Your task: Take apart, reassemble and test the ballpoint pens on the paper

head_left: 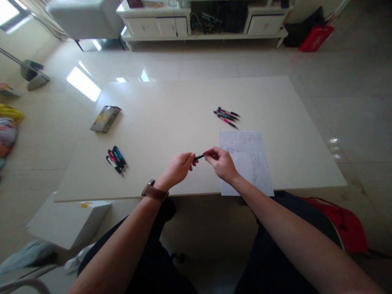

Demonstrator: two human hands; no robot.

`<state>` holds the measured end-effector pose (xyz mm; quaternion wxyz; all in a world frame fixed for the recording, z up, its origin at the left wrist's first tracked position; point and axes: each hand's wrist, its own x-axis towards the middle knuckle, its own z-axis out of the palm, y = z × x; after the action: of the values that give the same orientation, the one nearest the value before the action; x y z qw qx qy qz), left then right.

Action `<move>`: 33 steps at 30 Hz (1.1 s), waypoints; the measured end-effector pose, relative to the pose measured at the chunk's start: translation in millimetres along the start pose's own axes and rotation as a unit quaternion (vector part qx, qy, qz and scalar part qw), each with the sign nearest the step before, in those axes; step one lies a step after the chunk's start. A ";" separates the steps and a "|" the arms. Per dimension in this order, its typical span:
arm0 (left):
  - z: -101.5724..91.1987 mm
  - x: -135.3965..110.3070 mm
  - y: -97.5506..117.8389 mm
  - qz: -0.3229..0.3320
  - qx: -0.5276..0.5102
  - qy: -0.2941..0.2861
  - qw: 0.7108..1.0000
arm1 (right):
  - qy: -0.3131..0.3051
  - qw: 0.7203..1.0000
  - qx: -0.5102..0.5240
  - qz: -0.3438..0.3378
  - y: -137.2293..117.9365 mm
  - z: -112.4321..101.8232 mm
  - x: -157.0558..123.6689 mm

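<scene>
A dark pen (199, 157) is held between both hands just above the near middle of the cream table (171, 114). My left hand (179, 167), with a brown watch at the wrist, has its fingers curled round one end. My right hand (219, 162) pinches the other end. Right of my hands lies a written sheet of paper (246, 161). Beyond the paper lies a bunch of several pink and green pens (226, 115). On the left of the table lies another cluster of several pens (116, 159).
A small flat box (105, 118) lies at the table's far left. A white box (69, 222) stands on the floor by the near left corner. A red bag (346, 224) lies by my right leg. A white cabinet (202, 24) stands at the back.
</scene>
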<state>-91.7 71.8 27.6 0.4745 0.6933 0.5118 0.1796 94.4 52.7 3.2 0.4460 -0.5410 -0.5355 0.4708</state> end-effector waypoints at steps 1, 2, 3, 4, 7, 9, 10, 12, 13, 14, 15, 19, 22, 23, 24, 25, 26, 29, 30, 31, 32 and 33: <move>0.3 -0.9 1.5 0.012 -0.004 -0.001 1.000 | 0.001 1.000 0.003 0.003 0.1 -0.2 0.3; 0.6 -2.0 3.0 0.022 -0.006 0.000 1.000 | 0.002 1.000 0.006 0.006 0.3 -0.4 0.5; 0.8 -3.2 4.6 0.029 -0.007 0.000 1.000 | 0.001 1.000 0.008 0.008 0.7 -0.4 0.6; 0.9 -4.4 5.8 0.033 -0.006 0.001 0.999 | 0.000 1.000 0.008 0.010 1.1 -0.3 0.7; 0.7 -6.1 7.1 0.034 0.012 0.002 0.999 | -0.003 1.000 0.003 0.010 2.3 0.2 0.6; -0.1 -5.3 5.4 0.029 0.035 0.007 0.999 | -0.001 1.000 0.001 0.010 2.9 0.5 0.8; -0.9 -4.5 3.9 0.030 0.051 0.018 0.998 | 0.003 1.000 0.003 0.010 3.1 0.5 1.0; -3.2 -2.6 -0.2 0.040 0.098 0.047 0.993 | 0.012 1.000 0.005 0.009 3.5 0.3 1.5; -4.7 -1.9 -2.5 0.045 0.125 0.062 0.989 | 0.015 1.000 0.004 0.009 3.7 0.1 1.7; -6.3 -1.6 -5.0 0.045 0.152 0.071 0.985 | 0.016 1.000 0.001 0.009 3.8 -0.1 1.8; -7.9 -1.8 -7.3 0.038 0.177 0.074 0.981 | 0.016 1.000 -0.004 0.010 4.0 -0.2 1.7; -11.7 -6.6 -14.5 -0.028 0.249 0.060 0.966 | 0.010 1.000 -0.015 0.016 4.6 0.2 0.2; -10.1 -11.6 -17.5 -0.075 0.298 0.052 0.950 | -0.002 1.000 -0.007 0.025 4.7 0.6 -1.2; -9.1 -12.8 -18.5 -0.088 0.313 0.048 0.944 | -0.006 1.000 -0.009 0.026 4.5 0.6 -1.6; -8.0 -13.6 -19.8 -0.099 0.326 0.044 0.939 | -0.009 0.999 -0.016 0.026 4.1 0.4 -1.9; -7.0 -14.2 -21.2 -0.108 0.336 0.040 0.935 | -0.011 0.999 -0.025 0.024 3.6 0.1 -2.2; -6.0 -14.4 -23.0 -0.114 0.343 0.036 0.932 | -0.014 0.999 -0.034 0.022 3.0 -0.3 -2.4; -4.1 -14.2 -28.6 -0.116 0.361 0.039 0.924 | -0.023 0.998 -0.048 0.018 1.4 -1.5 -2.7; -3.7 -14.0 -30.1 -0.114 0.365 0.041 0.923 | -0.027 0.998 -0.050 0.018 1.0 -1.7 -2.7; -3.4 -13.8 -31.3 -0.110 0.368 0.044 0.922 | -0.031 0.998 -0.054 0.018 0.8 -1.8 -2.8; -3.1 -13.6 -32.1 -0.107 0.369 0.047 0.922 | -0.037 0.997 -0.059 0.021 0.7 -1.8 -2.9; -2.9 -13.4 -32.3 -0.105 0.370 0.050 0.922 | -0.043 0.996 -0.069 0.024 0.8 -1.7 -3.1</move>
<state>-116.8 62.2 4.9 0.1742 0.7520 0.6345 -0.0389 96.3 49.7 2.8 0.3728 -0.5627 -0.5719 0.4662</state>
